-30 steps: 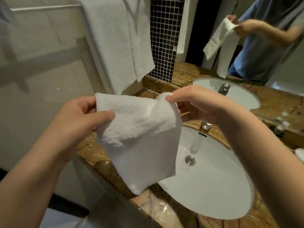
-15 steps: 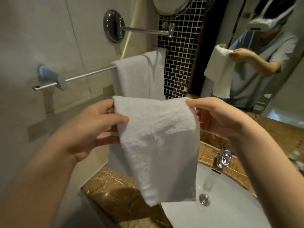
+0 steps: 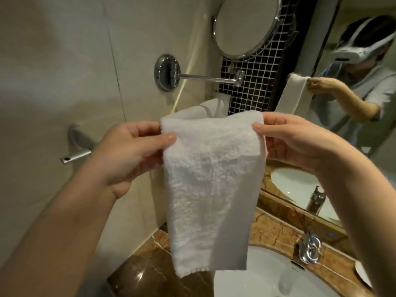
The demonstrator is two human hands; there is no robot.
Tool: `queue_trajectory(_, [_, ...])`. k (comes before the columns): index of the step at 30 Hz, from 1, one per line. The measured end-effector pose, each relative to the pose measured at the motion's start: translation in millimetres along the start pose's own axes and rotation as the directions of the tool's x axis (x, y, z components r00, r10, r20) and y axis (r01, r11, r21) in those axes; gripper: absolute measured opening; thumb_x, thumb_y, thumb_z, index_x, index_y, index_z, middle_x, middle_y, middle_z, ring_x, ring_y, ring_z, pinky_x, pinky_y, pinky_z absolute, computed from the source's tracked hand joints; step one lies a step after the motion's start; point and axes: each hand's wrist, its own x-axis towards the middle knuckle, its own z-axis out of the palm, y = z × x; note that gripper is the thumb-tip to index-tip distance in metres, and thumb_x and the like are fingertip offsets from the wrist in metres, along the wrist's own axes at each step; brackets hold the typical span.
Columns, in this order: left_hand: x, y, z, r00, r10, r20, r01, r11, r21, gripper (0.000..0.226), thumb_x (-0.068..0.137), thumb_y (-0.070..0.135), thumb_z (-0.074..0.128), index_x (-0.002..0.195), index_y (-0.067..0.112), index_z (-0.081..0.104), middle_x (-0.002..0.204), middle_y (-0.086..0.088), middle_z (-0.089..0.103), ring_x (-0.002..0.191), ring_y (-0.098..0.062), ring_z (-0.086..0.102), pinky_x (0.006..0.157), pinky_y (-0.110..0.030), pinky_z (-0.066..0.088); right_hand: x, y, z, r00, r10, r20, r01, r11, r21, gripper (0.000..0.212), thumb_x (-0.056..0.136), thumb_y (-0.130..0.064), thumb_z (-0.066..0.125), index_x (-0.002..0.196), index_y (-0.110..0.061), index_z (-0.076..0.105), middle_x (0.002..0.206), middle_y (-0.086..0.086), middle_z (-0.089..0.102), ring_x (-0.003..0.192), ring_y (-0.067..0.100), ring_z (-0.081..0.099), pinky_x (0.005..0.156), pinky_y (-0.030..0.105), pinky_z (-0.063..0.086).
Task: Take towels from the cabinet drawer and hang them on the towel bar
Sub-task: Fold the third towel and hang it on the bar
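A small white towel (image 3: pixel 211 189) hangs folded in front of me, held up by its top edge. My left hand (image 3: pixel 130 151) pinches its upper left corner with thumb in front. My right hand (image 3: pixel 291 144) pinches the upper right corner. The chrome towel bar (image 3: pixel 75 156) juts from the tiled wall at the left; most of its length is hidden behind my left hand and the towel. Tops of white towels hung on the bar (image 3: pixel 211 107) peek out just above the held towel.
A round mirror (image 3: pixel 246 24) on a chrome arm (image 3: pixel 205 78) sticks out from the wall above the bar. Below lie a brown marble counter (image 3: pixel 150 269), a white basin (image 3: pixel 263 277) and a chrome tap (image 3: pixel 309 248). A wall mirror (image 3: pixel 353 103) on the right reflects me.
My view has tilted upward. Both hands have raised the towel higher and nearer to the bar, stretching its top edge flatter; it now covers the hung towels.
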Motion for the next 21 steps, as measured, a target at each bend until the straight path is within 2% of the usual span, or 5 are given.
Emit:
queue_trajectory(5, [9,18,9,0.996,0.044,-0.084,-0.036,0.995,0.092,0.013,0.085,0.015,0.064,0.093,0.024,0.067,0.07,0.009,0.071,0.054,-0.004,0.062,0.049,-0.016,0.05,19,-18,-13,0.979,0.042,0.201,-0.021,0.994,-0.104,0.045,0.086,-0.02,0.06,0.129,-0.031,0.053,0.122,0.001,0.067,0.11,0.024,0.065,0.086,0.042,0.055])
queue_trajectory(9, [9,31,11,0.997,0.071,-0.012,-0.067,0.98,0.19,0.052,0.064,0.004,0.079,0.107,0.029,0.064,0.078,0.006,0.072,0.067,-0.008,0.069,0.054,-0.02,0.054,31,-28,-27,0.934,0.075,0.349,-0.023,0.988,-0.149,0.071,0.076,0.005,0.064,0.132,-0.034,0.049,0.123,-0.001,0.066,0.109,0.025,0.065,0.08,0.036,0.058])
queue_trajectory(12, [12,34,17,0.997,0.072,-0.015,-0.066,0.969,0.238,0.054,0.071,-0.013,0.067,0.112,0.021,0.061,0.082,-0.001,0.075,0.073,-0.009,0.071,0.055,-0.019,0.054,43,-32,-38,0.934,0.083,0.348,-0.042,0.991,-0.126,0.056,0.072,0.003,0.065,0.125,-0.016,0.059,0.117,0.009,0.069,0.106,0.026,0.067,0.074,0.029,0.058])
queue_trajectory(16, [16,36,25,0.992,0.086,-0.089,-0.065,0.976,0.209,0.033,0.071,-0.011,0.067,0.1,0.006,0.067,0.082,-0.005,0.075,0.071,-0.01,0.071,0.058,-0.018,0.054,61,-29,-48,0.955,0.058,0.292,-0.018,0.99,-0.139,0.045,0.068,-0.01,0.069,0.111,0.004,0.064,0.109,0.017,0.07,0.091,0.023,0.07,0.068,0.025,0.059])
queue_trajectory(21, [24,43,28,0.964,0.088,-0.25,-0.071,0.995,0.075,0.034,0.055,0.008,0.074,0.088,0.006,0.068,0.069,-0.002,0.073,0.064,-0.009,0.068,0.058,-0.016,0.054,77,-32,-49,0.953,-0.019,0.303,0.031,0.999,-0.036,0.036,0.07,-0.014,0.069,0.104,-0.001,0.068,0.087,0.004,0.074,0.073,0.012,0.07,0.06,0.023,0.056])
